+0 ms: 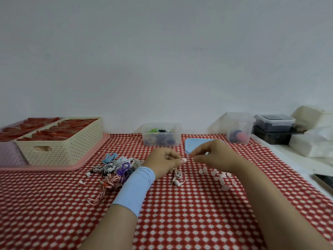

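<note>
While the left hand (164, 162) has its fingers curled round the white earphone (177, 177), with the bud (184, 160) poking out past the thumb and the cable hanging down to the table (180, 222) near its middle, the right hand (214, 156) hovers just beside that bud with its fingertips drawn together. From where I stand I can't tell whether there is a tip between them; anything there is too small to make out. The likeliest slip, I'd say, is at that meeting point. A soft tip pushed on crooked would fold or pop off the bud, and on this busy red-and-white cloth a pale little thing would be hard to find again. The loose ear tips (220, 177) lie scattered right under the right wrist, toward the table's right edge. A careless sweep of that forearm could brush them over the edge, where a phone (324, 181) also lies. The dangling cable is another worry. Its plug end rests on the cloth below the left hand, and a sharp tug would drag or kink it. It could also catch in the heap of tangled earphones (115, 168) beside the left sleeve, toward the left side of the table. The clear tub (161, 139) and blue lid (191, 147) along the back edge stand well apart from both hands, so I see little risk there.
</note>
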### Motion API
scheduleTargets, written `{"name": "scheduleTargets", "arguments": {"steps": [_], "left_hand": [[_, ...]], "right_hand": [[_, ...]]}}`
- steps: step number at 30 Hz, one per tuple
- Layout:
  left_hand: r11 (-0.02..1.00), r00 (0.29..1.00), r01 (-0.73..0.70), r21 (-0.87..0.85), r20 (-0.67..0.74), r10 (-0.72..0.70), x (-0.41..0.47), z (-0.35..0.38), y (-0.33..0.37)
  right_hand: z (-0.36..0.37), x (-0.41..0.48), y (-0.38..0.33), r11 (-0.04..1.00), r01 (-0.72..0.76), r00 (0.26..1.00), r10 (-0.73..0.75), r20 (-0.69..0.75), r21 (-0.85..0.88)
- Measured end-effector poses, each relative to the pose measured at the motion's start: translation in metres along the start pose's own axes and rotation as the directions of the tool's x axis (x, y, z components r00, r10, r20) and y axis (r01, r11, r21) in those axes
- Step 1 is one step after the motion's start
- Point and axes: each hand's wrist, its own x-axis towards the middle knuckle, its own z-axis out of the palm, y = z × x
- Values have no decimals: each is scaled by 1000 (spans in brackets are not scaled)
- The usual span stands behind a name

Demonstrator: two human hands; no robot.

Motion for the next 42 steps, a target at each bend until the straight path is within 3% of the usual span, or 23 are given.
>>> {"name": "scheduleTargets", "arguments": {"steps": [4, 8, 13, 16, 19, 23, 26, 29, 32, 42], "left_hand": [[958, 998, -56, 282, 52, 43, 0, -6, 4], [927, 993, -118, 355, 32, 114, -5, -19, 17], [886, 932, -118, 449, 357, -57, -19, -20, 27], [855, 922, -166, 491, 385, -42, -18, -11, 25], [919, 952, -144, 368, 305, 27, -16, -11, 24], [994, 986, -6, -110, 168, 24, -12, -7, 19], [898, 982, 167, -408, 155, -112, -11, 0, 15], [728, 959, 277, -627, 230, -166, -10, 0, 13], [763, 977, 180, -621, 200, -68, -10, 0, 12], [881, 1000, -23, -473, 6, 29, -11, 4, 9]], "right_hand": [[-4, -2, 5, 963, -96, 985, 128, 118, -251], [-1, 0, 7, 940, -100, 976, 157, 151, -326], [1, 4, 9, 935, -89, 985, 133, 106, -342], [3, 4, 9, 932, -72, 985, 121, 119, -357], [3, 4, 8, 952, -64, 996, 80, 44, -299], [6, 4, 2, 1000, -10, 991, 12, -133, 18], [8, 1, -7, 954, -24, 990, 65, -127, 299], [10, 0, -10, 858, -91, 994, 105, 1, 506], [13, 3, -7, 776, -140, 990, 106, 91, 616], [15, 1, -6, 782, -142, 989, 88, 118, 607]]}}
